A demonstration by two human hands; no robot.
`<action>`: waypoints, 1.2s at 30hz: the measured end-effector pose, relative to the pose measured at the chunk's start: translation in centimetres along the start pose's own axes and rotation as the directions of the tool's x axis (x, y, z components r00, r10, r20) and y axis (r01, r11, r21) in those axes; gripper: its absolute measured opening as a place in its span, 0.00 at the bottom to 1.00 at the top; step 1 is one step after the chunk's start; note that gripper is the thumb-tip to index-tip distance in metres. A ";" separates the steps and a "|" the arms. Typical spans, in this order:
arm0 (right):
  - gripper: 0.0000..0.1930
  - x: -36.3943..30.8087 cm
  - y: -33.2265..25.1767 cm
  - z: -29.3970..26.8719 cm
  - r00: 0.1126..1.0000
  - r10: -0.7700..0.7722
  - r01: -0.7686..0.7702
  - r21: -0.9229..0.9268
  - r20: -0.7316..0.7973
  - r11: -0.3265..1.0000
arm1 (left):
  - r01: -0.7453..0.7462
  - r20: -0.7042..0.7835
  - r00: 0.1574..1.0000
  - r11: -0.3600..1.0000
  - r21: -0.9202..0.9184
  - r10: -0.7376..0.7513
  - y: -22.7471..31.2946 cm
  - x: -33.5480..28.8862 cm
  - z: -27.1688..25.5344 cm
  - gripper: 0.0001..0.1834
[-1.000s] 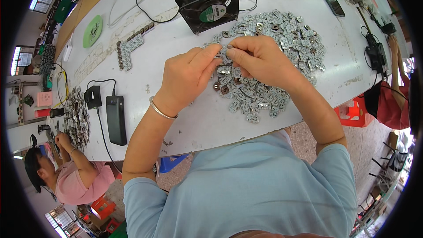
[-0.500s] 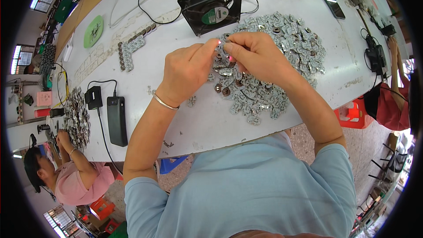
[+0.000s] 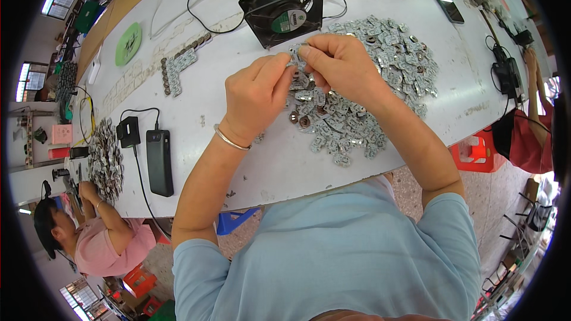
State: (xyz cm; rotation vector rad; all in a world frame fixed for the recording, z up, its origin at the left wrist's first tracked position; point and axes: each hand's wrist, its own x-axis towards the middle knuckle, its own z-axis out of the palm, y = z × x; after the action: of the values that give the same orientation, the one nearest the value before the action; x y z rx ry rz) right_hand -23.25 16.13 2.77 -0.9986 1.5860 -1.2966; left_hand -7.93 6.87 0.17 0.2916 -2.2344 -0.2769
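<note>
My left hand [image 3: 256, 92], with a silver bangle at the wrist, is closed in a pinch on a small silvery metal piece [image 3: 295, 53]. My right hand [image 3: 345, 68] pinches at the same spot from the right, its thumb and forefinger against the piece. The fingers hide most of it, so its exact kind cannot be made out. Both hands hover over the left edge of a heap of small flat metal parts [image 3: 404, 59], some with brown round discs. Left of my hands, similar parts [image 3: 180, 64] lie joined in an angled block with brown discs along its edge.
A black fan [image 3: 282, 15] stands beyond my hands, its cable trailing. A green dish [image 3: 127, 46], a black power bank [image 3: 158, 163] and a phone [image 3: 443, 0] lie on the white table [image 3: 285, 181]. A person in pink [image 3: 113, 244] works beside another heap [image 3: 106, 160] at left.
My right hand has shifted slightly up and left. My left wrist has moved a little right. The bright glint at my left fingertips has gone, and the piece between my hands shows more clearly.
</note>
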 end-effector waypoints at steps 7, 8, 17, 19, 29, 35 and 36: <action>0.12 -2.5 1.6 -1.2 0.986 -0.157 0.165 -0.304 0.049 0.938 | 0.330 0.153 0.942 0.906 -0.265 -0.299 1.8 -0.8 -0.2 0.14; 0.11 -3.0 1.8 -1.3 0.973 -0.211 0.233 -0.380 0.099 0.895 | 0.260 0.213 0.955 0.930 -0.262 -0.207 1.2 -1.4 0.2 0.17; 0.09 -4.4 1.5 -1.0 0.938 -0.335 0.347 -0.274 0.090 0.897 | 0.318 0.399 0.903 0.874 -0.367 -0.161 3.0 0.4 -1.5 0.36; 0.09 -4.5 1.4 -0.4 0.952 -0.288 0.303 -0.206 0.101 0.930 | 0.341 0.427 0.890 0.855 -0.392 -0.159 3.3 0.7 -1.8 0.38; 0.09 -3.9 0.8 -0.6 0.896 -0.327 0.411 -0.285 0.299 0.866 | 0.473 0.547 0.811 0.782 -0.406 -0.207 3.5 0.7 -2.3 0.38; 0.11 -3.7 -0.2 -1.7 0.970 -0.089 0.150 -0.273 0.224 0.950 | 0.589 0.667 0.687 0.758 -0.279 -0.289 2.5 1.5 -4.0 0.11; 0.11 -3.7 -0.1 -1.8 0.971 -0.088 0.149 -0.271 0.224 0.951 | 0.685 0.824 0.473 0.718 -0.121 -0.312 2.1 1.8 -4.4 0.09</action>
State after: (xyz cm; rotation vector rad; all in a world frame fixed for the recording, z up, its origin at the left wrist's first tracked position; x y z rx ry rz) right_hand -23.69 20.12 3.55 -1.3839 1.5962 -1.0162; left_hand -5.91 7.89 4.84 0.7185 -2.7359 -1.4947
